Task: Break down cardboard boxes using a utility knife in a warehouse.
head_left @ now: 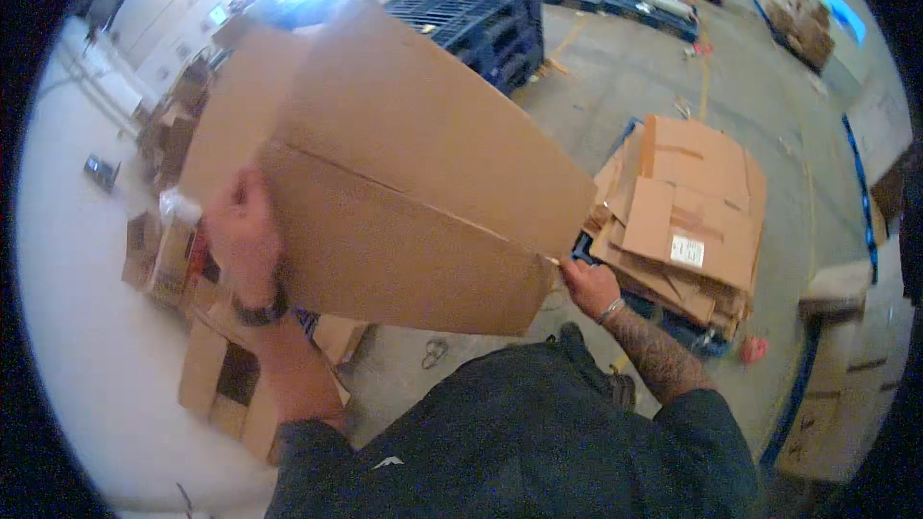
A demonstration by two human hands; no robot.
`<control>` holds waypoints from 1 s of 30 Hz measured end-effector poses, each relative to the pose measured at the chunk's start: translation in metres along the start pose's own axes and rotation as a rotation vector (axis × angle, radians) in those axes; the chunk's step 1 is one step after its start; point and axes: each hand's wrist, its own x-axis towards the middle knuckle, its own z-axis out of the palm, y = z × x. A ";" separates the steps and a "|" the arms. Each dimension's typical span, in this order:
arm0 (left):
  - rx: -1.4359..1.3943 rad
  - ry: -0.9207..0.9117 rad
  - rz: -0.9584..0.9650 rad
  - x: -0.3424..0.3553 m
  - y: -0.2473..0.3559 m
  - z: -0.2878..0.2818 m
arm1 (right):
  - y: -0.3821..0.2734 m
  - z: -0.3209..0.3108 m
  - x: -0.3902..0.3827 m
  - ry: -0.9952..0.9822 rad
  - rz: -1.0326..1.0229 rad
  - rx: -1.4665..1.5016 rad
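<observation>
A large, partly flattened cardboard box (423,163) is held up before me, tilted, with a seam running across its brown panels. My right hand (591,288) is closed on its near right corner, thumb and fingers pinching the edge. At the box's left side, my left hand (245,231) is curled against the edge, somewhat blurred by motion. To the right of the box lies a stack of flattened cardboard (697,173) with a white label on its top piece, resting on a dark blue pallet (711,341).
Black and blue plastic pallets (471,19) stand stacked beyond the box. Loose open cartons (216,375) crowd the wall at left. Cardboard boxes (827,413) line the right side. Farther off is a pallet of scrap cardboard (798,29). Small red litter (754,350) lies on the concrete floor.
</observation>
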 end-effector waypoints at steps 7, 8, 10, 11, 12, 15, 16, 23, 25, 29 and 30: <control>0.061 0.246 -0.322 -0.036 -0.036 -0.100 | 0.065 0.030 0.052 0.105 0.069 0.116; 0.032 0.250 -0.402 -0.051 -0.044 -0.126 | 0.061 0.046 0.069 0.272 0.096 0.400; -0.027 0.238 -0.478 -0.071 -0.068 -0.146 | 0.054 0.064 0.099 0.092 0.216 0.714; -0.033 0.312 -0.441 -0.081 -0.077 -0.150 | 0.047 0.071 0.110 -0.094 0.336 1.024; -0.035 0.391 -0.407 -0.089 -0.082 -0.154 | 0.037 0.078 0.119 -0.097 0.335 1.023; -0.151 0.414 -0.561 -0.098 -0.072 -0.168 | 0.011 0.087 0.134 -0.305 0.499 1.202; -0.151 0.415 -0.561 -0.101 -0.071 -0.172 | 0.002 0.089 0.132 -0.219 0.498 1.365; -0.256 0.498 -0.617 -0.110 -0.053 -0.176 | -0.008 0.067 0.147 -0.117 0.349 1.167; -0.254 0.482 -0.574 -0.110 -0.048 -0.176 | -0.010 0.071 0.144 -0.090 0.369 1.255; -0.271 0.496 -0.691 -0.111 -0.050 -0.181 | -0.017 0.053 0.138 -0.122 0.350 1.195; -0.282 0.484 -0.686 -0.112 -0.051 -0.183 | -0.014 0.055 0.139 -0.120 0.351 1.195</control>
